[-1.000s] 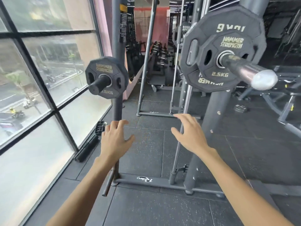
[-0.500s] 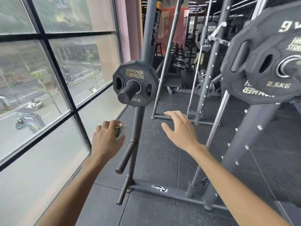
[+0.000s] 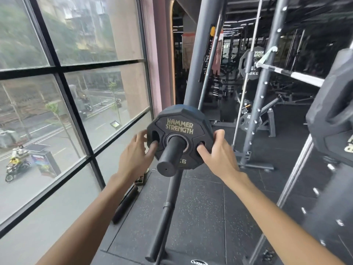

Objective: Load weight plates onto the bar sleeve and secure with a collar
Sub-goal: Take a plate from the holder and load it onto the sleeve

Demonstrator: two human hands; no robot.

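Observation:
A small black Hammer Strength plate (image 3: 179,126) hangs on a black storage peg (image 3: 170,157) of the rack upright (image 3: 202,54), right in front of me. My left hand (image 3: 133,155) grips its left side, with fingers in the left grip hole. My right hand (image 3: 217,155) grips its right side, thumb on the rim and fingers in the right hole. At the far right edge, larger black plates (image 3: 332,111) sit on the bar; only part of them shows. The bar's shaft (image 3: 298,75) runs back behind them.
A large window (image 3: 57,111) fills the left side. An empty lower peg (image 3: 162,217) slants down below the plate. A holed rack post (image 3: 263,92) stands at the right. A small dark object (image 3: 140,180) lies on the floor by the window.
My view turned left and closed in on the storage peg. Both hands, which hung free in the air, rose and took hold of the small plate's sides.

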